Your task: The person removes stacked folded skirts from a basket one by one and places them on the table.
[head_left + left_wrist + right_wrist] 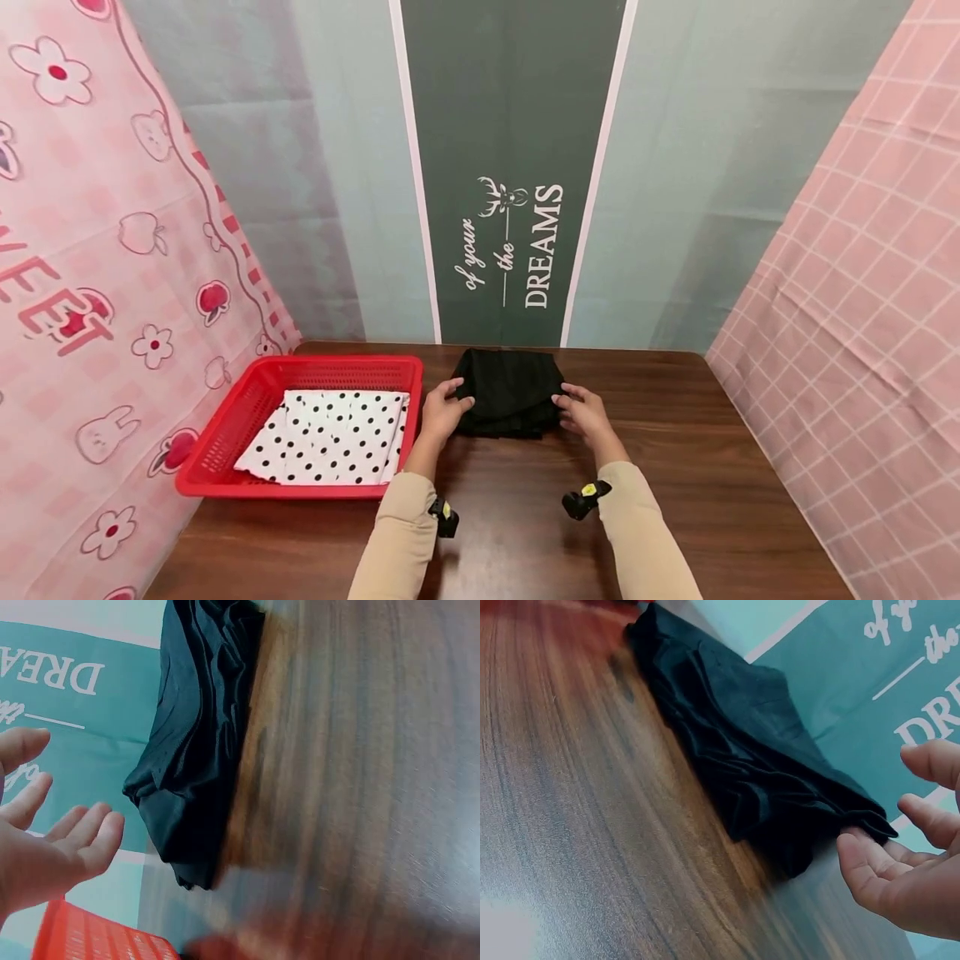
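A folded black cloth lies on the wooden table near its back edge, with creased layers showing along its front side in both wrist views. At its left edge is my left hand, fingers loosely spread; the left wrist view shows a gap between the fingertips and the cloth. On the opposite side, my right hand has its fingers relaxed and apart. In the right wrist view some of its fingers touch the cloth's right corner from beneath, and the thumb and index finger do not close on it.
A red plastic basket stands to the left, holding a folded white cloth with black dots. Behind the table hangs a grey-green curtain with lettering. Pink patterned sheets flank both sides.
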A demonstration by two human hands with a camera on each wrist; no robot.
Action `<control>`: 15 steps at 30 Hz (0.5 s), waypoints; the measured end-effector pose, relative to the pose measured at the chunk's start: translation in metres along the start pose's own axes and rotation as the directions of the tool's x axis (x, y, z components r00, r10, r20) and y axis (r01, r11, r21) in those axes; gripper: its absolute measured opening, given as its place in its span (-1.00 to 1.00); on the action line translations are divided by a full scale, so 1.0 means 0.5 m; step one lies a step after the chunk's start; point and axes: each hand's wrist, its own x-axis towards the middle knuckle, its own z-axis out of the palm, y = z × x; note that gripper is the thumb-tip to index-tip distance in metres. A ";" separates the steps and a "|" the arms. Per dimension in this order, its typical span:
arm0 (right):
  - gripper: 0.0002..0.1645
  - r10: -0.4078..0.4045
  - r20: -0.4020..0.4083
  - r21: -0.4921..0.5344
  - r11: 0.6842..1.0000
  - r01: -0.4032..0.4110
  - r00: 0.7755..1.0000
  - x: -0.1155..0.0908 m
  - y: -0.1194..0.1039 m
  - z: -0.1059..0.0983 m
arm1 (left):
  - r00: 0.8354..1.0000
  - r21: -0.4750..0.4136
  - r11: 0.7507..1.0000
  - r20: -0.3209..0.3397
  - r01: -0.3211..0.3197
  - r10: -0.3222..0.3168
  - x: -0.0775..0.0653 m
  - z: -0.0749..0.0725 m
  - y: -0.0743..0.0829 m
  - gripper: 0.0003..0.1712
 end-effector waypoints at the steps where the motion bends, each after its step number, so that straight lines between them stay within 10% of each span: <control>1: -0.35 -0.006 0.010 0.005 1.000 0.006 1.000 -0.003 0.000 -0.001 | 1.000 -0.020 1.000 0.009 0.004 -0.004 -0.004 -0.003 -0.002 -0.52; 15: -0.30 -0.179 0.145 -0.306 0.927 0.216 0.973 -0.052 -0.026 -0.015 | 0.991 -0.082 0.995 0.111 -0.063 0.072 -0.053 -0.044 0.030 -0.44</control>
